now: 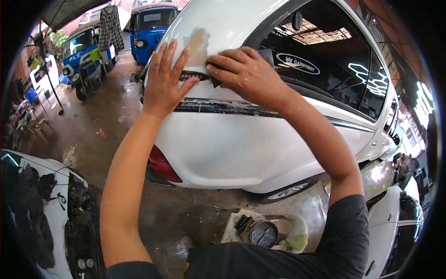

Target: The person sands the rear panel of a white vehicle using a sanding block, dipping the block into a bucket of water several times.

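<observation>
while left hand [163, 86] lies spread on glossy, curved white bodywork [218, 135], right hand [249, 76] clasping dark pad [215, 82]

The left arm [121, 195] and right arm [320, 137] reach forward. The left hand [163, 88] lies flat, its fingers straight and slightly spread, thumb apart. The right hand [251, 76] shows its back, with fingers bent and pointing leftward.

It's white bodywork [211, 153] here — a tan patch [199, 44], a streaky black strip [223, 107], red tail lamp [162, 166] — and there, blue three-wheelers [151, 39], checked shirt [110, 28]!
</observation>
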`<state>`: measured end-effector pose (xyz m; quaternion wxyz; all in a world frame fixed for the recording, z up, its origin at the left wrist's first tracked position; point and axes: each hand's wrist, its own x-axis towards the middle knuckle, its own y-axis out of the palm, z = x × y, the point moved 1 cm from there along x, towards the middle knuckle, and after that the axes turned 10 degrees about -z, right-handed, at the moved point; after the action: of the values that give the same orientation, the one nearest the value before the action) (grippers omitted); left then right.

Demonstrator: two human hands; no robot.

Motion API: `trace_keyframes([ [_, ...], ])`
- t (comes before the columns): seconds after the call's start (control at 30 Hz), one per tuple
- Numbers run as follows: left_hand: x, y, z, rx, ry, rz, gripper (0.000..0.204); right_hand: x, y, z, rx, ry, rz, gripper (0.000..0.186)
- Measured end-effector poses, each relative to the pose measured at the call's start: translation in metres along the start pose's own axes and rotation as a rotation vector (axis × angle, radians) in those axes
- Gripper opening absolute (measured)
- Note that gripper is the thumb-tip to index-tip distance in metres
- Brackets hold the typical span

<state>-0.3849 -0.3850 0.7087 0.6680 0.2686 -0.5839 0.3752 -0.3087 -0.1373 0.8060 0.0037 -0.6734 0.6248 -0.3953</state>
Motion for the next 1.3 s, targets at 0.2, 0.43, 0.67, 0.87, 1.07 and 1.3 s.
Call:
trace_keyframes([
  [0.2, 0.005, -0.005, -0.002, -0.076, -0.024, -0.009, 0.102, -0.024, -0.005, -0.018, 0.006, -0.140, 0.096, 0.043],
  [0.43, -0.002, -0.009, 0.006, -0.067, -0.010, 0.015, 0.103, -0.008, 0.008, -0.007, -0.012, -0.095, 0.021, 0.044],
  [0.67, 0.002, -0.001, -0.004, -0.070, -0.017, -0.007, 0.098, 0.012, 0.005, -0.025, 0.004, -0.117, -0.013, 0.041],
  [0.87, 0.004, -0.014, 0.002, 0.019, -0.026, 0.145, 0.107, -0.046, 0.009, -0.007, 0.013, -0.126, 0.103, 0.051],
  [1.07, 0.010, -0.014, -0.008, 0.039, -0.048, 0.256, 0.106, 0.013, 0.015, -0.025, -0.017, -0.072, -0.068, 0.041],
  [1.3, 0.010, -0.016, -0.004, 0.034, -0.034, 0.200, 0.106, -0.012, 0.001, -0.022, -0.010, -0.148, 0.053, 0.044],
])
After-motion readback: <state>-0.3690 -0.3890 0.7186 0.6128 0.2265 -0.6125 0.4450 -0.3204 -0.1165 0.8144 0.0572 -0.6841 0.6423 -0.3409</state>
